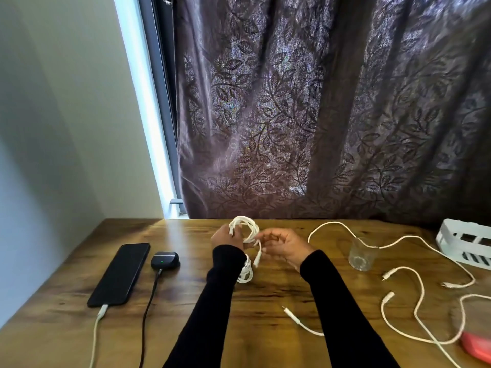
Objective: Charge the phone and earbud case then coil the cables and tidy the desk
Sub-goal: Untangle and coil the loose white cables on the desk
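Observation:
My left hand (225, 238) grips a coil of white cable (245, 229) held above the desk. My right hand (283, 247) pinches the loose end of that cable just right of the coil, fingers curled. A second white coil (245, 273) lies on the desk below, partly hidden by my left sleeve. The black phone (121, 273) lies at the left with a white cable (97, 325) plugged into its near end. Beside it the black earbud case (164, 260) shows a green light, with a black cable (148, 309) plugged in.
Several loose white cables (414, 309) sprawl over the right of the wooden desk (265, 296). A clear glass (360, 254) stands among them. A white slotted basket (467, 241) sits at the far right, and a red object (478, 347) lies at the near right edge.

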